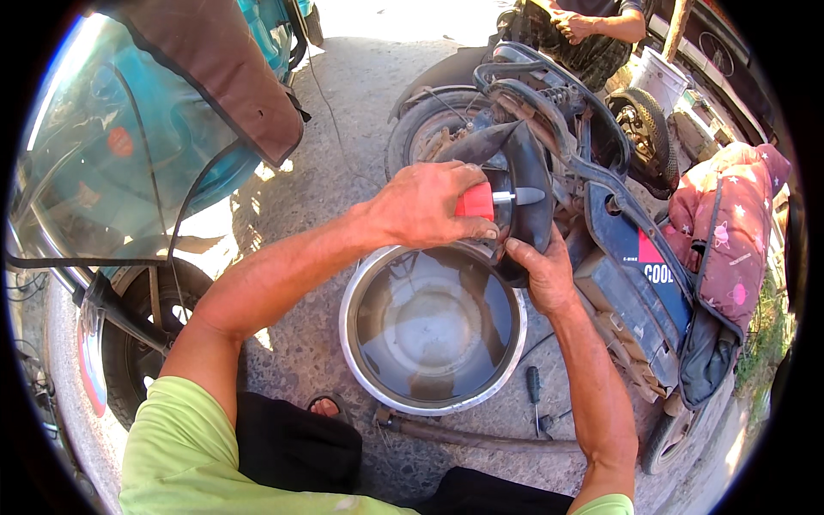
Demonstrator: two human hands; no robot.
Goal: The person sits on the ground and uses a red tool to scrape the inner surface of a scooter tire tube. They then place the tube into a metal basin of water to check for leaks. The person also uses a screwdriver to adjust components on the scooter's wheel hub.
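My left hand [433,206] is closed round a red-bodied hand tool [477,202] with a silver shaft and a pale rounded tip. The tip lies against a black rubber inner tube [525,163], which loops in front of a partly stripped electric scooter [584,137]. From below, my right hand [542,268] grips the tube, thumb on its surface; its other fingers are mostly hidden. Directly under both hands stands a round metal basin [348,330] of murky water.
A screwdriver [534,386] and a metal bar [481,439] lie by the basin. To the right are a blue scooter panel [635,257] and a pink padded cover [730,232]. At left stands a teal vehicle [172,172] with clear sheeting. Another person's hand [573,26] shows at the top.
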